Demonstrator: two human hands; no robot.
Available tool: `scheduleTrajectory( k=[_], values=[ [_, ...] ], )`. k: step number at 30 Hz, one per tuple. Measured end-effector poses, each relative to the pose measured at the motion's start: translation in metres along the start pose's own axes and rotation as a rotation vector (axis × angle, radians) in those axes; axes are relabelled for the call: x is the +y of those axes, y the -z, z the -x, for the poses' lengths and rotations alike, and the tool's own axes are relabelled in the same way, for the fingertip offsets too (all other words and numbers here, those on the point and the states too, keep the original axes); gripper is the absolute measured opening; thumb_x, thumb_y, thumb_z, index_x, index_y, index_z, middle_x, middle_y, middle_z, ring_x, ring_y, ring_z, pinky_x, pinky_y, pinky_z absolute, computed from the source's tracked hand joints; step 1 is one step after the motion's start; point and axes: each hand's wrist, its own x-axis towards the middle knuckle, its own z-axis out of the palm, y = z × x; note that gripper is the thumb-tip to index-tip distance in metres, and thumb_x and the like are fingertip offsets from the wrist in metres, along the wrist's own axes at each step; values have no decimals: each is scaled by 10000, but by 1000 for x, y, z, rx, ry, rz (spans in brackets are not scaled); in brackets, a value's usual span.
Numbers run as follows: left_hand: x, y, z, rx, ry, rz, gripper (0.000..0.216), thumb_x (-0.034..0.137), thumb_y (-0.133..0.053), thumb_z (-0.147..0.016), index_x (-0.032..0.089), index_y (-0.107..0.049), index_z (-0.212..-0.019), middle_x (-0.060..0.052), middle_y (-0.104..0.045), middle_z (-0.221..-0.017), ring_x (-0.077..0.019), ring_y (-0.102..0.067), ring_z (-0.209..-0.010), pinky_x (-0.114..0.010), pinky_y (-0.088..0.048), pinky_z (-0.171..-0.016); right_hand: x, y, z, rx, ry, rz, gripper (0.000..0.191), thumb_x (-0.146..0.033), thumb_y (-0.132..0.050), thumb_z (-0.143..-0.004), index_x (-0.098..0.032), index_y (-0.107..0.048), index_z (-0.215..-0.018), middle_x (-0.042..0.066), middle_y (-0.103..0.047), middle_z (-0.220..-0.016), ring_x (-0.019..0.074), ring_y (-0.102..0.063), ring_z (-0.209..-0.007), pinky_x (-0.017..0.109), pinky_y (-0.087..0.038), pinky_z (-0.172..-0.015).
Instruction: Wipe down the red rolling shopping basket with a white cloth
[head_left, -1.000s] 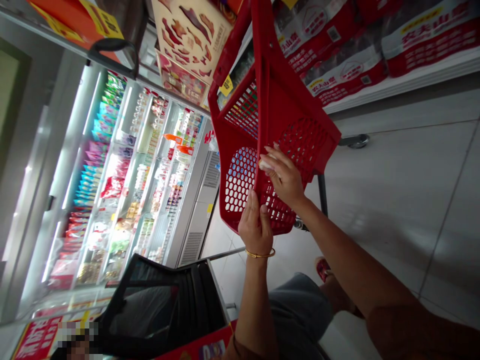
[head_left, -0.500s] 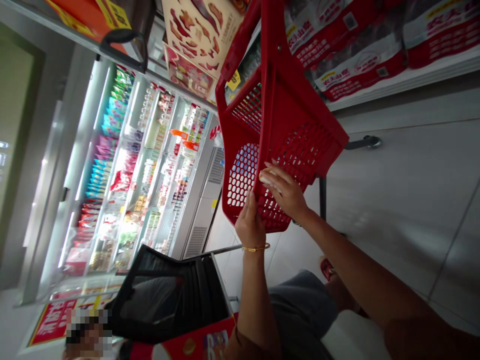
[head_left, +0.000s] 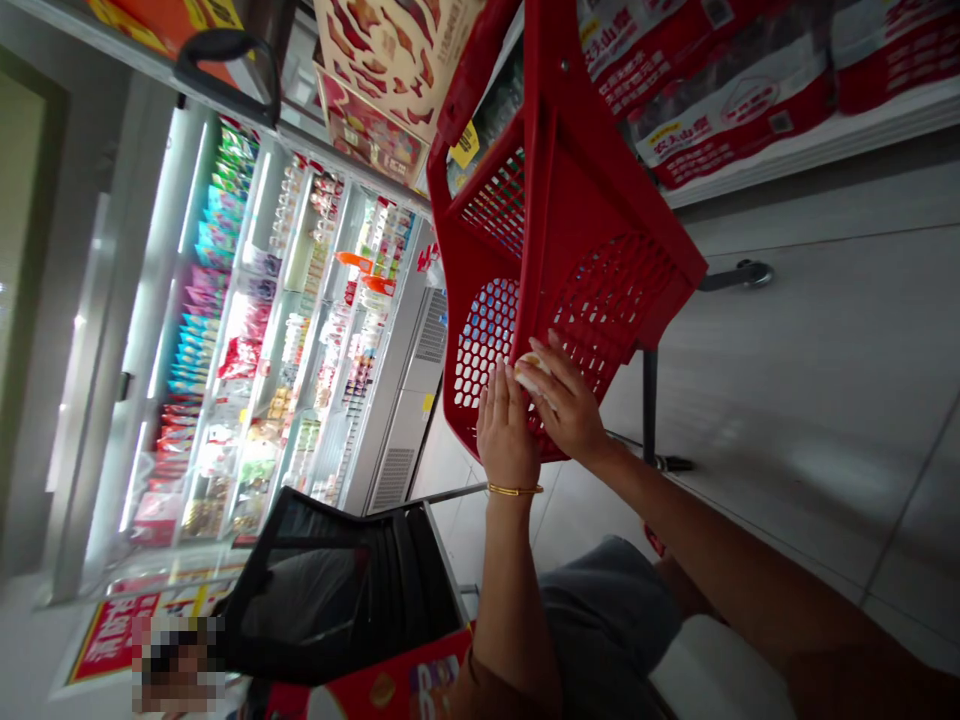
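Note:
A red plastic shopping-cart basket (head_left: pixel 600 200) with perforated walls hangs tilted in front of me. My left hand (head_left: pixel 507 432), with a gold bangle on the wrist, lies flat against the basket's lower corner, fingers stretched out side by side. My right hand (head_left: pixel 571 400) is pressed on the basket's ridge right beside it. Its fingers are closed on a small pale thing (head_left: pixel 529 370), whitish and yellow, too small to name. The two hands touch.
A lit refrigerated case (head_left: pixel 277 350) full of packaged goods fills the left. A black basket (head_left: pixel 330 590) sits below it. Red and white packs (head_left: pixel 720 90) line a shelf at the top right. The cart's black leg and wheel (head_left: pixel 739 272) stand on a grey tiled floor (head_left: pixel 825 400).
My left hand has let go of the basket's lower corner and slid up to lie flat on it. My right hand has moved down the ridge against my left hand.

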Motion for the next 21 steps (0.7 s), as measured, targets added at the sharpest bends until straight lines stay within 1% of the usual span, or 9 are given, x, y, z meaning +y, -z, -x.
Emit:
scheduleTrajectory(
  k=[2, 5, 7, 9, 14, 18, 21],
  values=[
    [1, 1, -1, 4, 22, 54, 626, 70, -383, -943, 217, -248, -1536, -125, -424, -1528, -209, -325, -1458, -433, -333, -1195, 1, -7, 8, 3, 11, -3, 593, -131, -468, -971, -414, -335, -1475, -13, -483, -1497, 201, -360, -1447, 534, -315, -1219],
    [2, 3, -2, 6, 35, 104, 654, 26, -358, -913, 225, -268, -1530, -109, -443, -1520, -188, -324, -1458, -403, -355, -1184, 10, -12, 24, -23, -7, -1, 571, -168, -443, -992, -418, -303, -1486, -25, -513, -1471, 189, -351, -1451, 499, -345, -1215],
    [3, 4, -2, 8, 28, 108, 685, 5, -354, -891, 220, -256, -1534, -107, -449, -1516, -181, -318, -1461, -392, -353, -1184, 19, -12, 34, -62, -8, 8, 540, -188, -436, -998, -403, -326, -1481, -20, -528, -1458, 192, -315, -1467, 478, -379, -1201],
    [3, 4, -2, 10, 21, 109, 696, 1, -354, -881, 221, -256, -1534, -102, -438, -1525, -179, -316, -1461, -383, -349, -1186, 25, -9, 42, -89, -1, 21, 516, -192, -442, -996, -384, -363, -1469, -10, -546, -1441, 195, -294, -1475, 465, -388, -1198],
    [3, 4, -1, 3, 32, 128, 703, 4, -366, -877, 226, -257, -1534, -92, -401, -1548, -187, -322, -1458, -378, -349, -1185, 35, -1, 54, -97, 15, 52, 514, -154, -451, -989, -361, -395, -1457, 2, -572, -1417, 177, -303, -1470, 430, -382, -1199],
    [1, 4, 1, 2, 35, 148, 748, -26, -373, -840, 224, -256, -1535, -88, -392, -1551, -187, -320, -1459, -375, -334, -1193, 43, 8, 67, -151, -30, 77, 442, -171, -431, -999, -349, -488, -1399, 6, -588, -1397, 189, -325, -1460, 443, -412, -1176],
    [0, 5, 1, 11, 27, 154, 771, -37, -366, -822, 233, -254, -1535, -73, -393, -1551, -175, -325, -1456, -367, -340, -1191, 49, 15, 78, -144, -72, 87, 437, -168, -435, -995, -359, -507, -1381, 6, -595, -1389, 194, -329, -1459, 460, -406, -1174]
  ],
)
